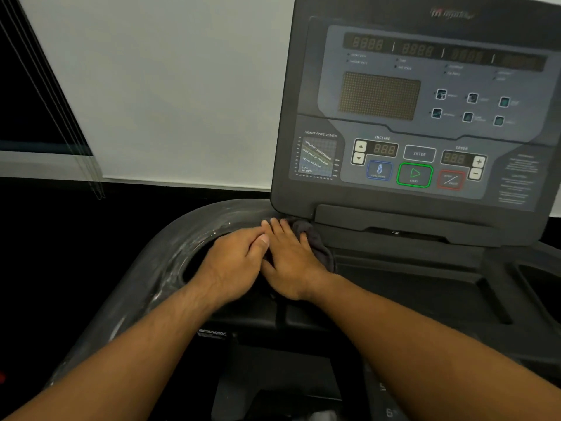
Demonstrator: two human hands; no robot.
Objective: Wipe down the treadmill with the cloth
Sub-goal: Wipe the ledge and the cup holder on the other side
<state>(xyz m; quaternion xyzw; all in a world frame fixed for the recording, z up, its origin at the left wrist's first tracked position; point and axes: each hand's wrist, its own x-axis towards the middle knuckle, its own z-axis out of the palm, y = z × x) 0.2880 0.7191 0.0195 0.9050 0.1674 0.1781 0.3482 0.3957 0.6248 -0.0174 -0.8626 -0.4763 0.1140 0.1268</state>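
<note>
Curved grey handrail, streaked with wet sheen, sweeps from lower left up to the console. Left hand, fingers flat and spread, rests beside the right hand, thumbs touching. Right fingers, extended, press a dark, crumpled cloth at the console's lower left corner; cloth's long axis runs near-to-far. Open tray lies rightward.

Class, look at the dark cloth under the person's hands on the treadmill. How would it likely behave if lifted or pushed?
The dark bunched fabric cloth shows soft folds, so it would probably hang limp if lifted. It flattens under the right hand and left hand, so it is likely light. Pushed along the glossy grey treadmill handrail, it would probably slide and crumple, not roll.
</note>
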